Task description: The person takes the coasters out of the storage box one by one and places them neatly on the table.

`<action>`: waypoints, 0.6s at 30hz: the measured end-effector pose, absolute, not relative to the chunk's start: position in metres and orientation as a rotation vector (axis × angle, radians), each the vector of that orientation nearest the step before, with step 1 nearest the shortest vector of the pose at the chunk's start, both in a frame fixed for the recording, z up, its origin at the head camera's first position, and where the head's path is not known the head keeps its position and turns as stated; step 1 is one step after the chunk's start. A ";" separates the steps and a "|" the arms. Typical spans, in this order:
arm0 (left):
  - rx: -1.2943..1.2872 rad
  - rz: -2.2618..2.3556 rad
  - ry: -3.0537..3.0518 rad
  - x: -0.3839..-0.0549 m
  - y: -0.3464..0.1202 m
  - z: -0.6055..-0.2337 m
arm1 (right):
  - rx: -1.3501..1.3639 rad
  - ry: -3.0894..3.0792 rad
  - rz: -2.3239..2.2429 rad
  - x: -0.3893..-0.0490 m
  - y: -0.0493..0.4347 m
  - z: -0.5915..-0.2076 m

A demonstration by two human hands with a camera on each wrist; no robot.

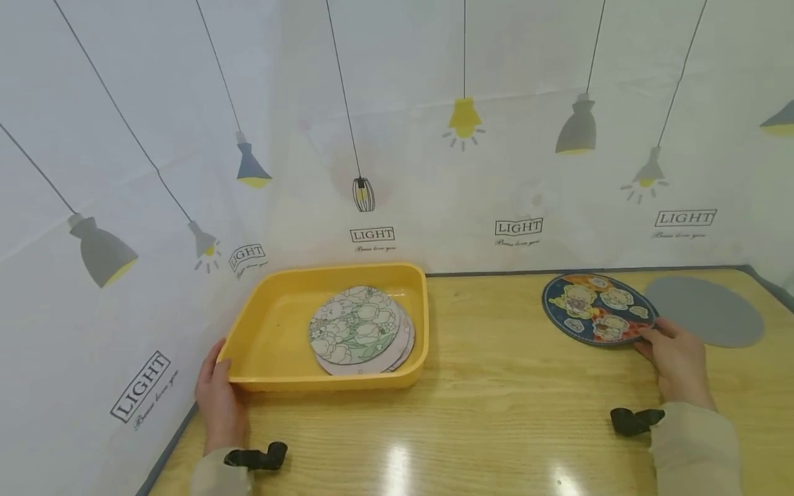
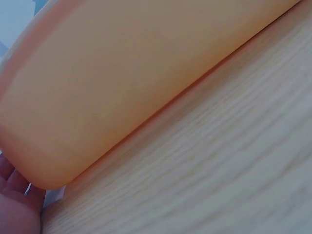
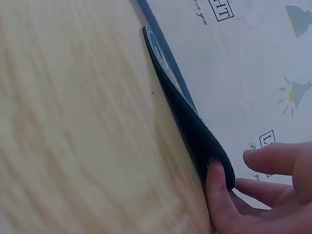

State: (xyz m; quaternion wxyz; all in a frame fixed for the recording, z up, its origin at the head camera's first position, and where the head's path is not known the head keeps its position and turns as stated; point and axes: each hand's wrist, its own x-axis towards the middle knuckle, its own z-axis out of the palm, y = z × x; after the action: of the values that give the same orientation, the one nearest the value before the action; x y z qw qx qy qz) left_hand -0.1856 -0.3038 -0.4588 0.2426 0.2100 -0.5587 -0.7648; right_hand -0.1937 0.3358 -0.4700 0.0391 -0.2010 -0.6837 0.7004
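A dark blue round mouse pad [image 1: 595,310] with cartoon figures lies toward the back right of the table. My right hand [image 1: 679,358] pinches its near right edge, which bends up off the wood in the right wrist view, baring the black underside [image 3: 187,119]. My left hand [image 1: 222,406] holds the front left corner of a yellow tray [image 1: 267,382], thumb at the rim. In the left wrist view the tray wall [image 2: 122,73] hides part of those fingers. Inside the tray, a round pad with a tulip print [image 1: 356,324] overlaps a pinkish one [image 1: 397,355].
A plain grey disc [image 1: 707,310] lies on the wooden table [image 1: 484,406] to the right of the blue pad, partly behind it and the right hand. White sheeting with printed lamps [image 1: 434,172] stands along the back and left edges.
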 end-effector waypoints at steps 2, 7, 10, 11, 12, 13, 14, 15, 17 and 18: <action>0.583 -2.085 -1.532 -0.185 -0.304 -0.460 | -0.615 -2.096 2.149 -0.193 0.335 -0.469; 0.598 -2.082 -1.528 -0.184 -0.305 -0.462 | -0.634 -2.110 2.131 -0.192 0.334 -0.466; 0.597 -2.089 -1.522 -0.184 -0.306 -0.462 | -0.656 -2.100 2.144 -0.192 0.334 -0.464; 0.596 -2.087 -1.526 -0.184 -0.307 -0.463 | -0.661 -2.108 2.143 -0.192 0.334 -0.464; 0.598 -2.085 -1.528 -0.184 -0.307 -0.463 | -0.663 -2.121 2.136 -0.192 0.334 -0.463; 0.598 -2.088 -1.524 -0.183 -0.307 -0.463 | -0.668 -2.130 2.138 -0.192 0.334 -0.463; 0.598 -2.092 -1.519 -0.183 -0.307 -0.463 | -0.677 -2.137 2.139 -0.192 0.335 -0.462; 0.598 -2.090 -1.520 -0.183 -0.307 -0.463 | -0.680 -2.150 2.134 -0.192 0.335 -0.461; 0.595 -2.089 -1.524 -0.183 -0.306 -0.464 | -0.683 -2.191 2.101 -0.192 0.335 -0.461; 0.592 -2.097 -1.518 -0.183 -0.306 -0.464 | -0.684 -2.208 2.083 -0.192 0.336 -0.460</action>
State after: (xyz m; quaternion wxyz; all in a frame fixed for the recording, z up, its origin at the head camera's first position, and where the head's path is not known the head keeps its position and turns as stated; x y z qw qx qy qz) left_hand -0.1830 -0.3058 -0.4642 0.2406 0.2163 -0.5549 -0.7664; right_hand -0.1922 0.3356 -0.4604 0.0152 -0.2198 -0.7096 0.6693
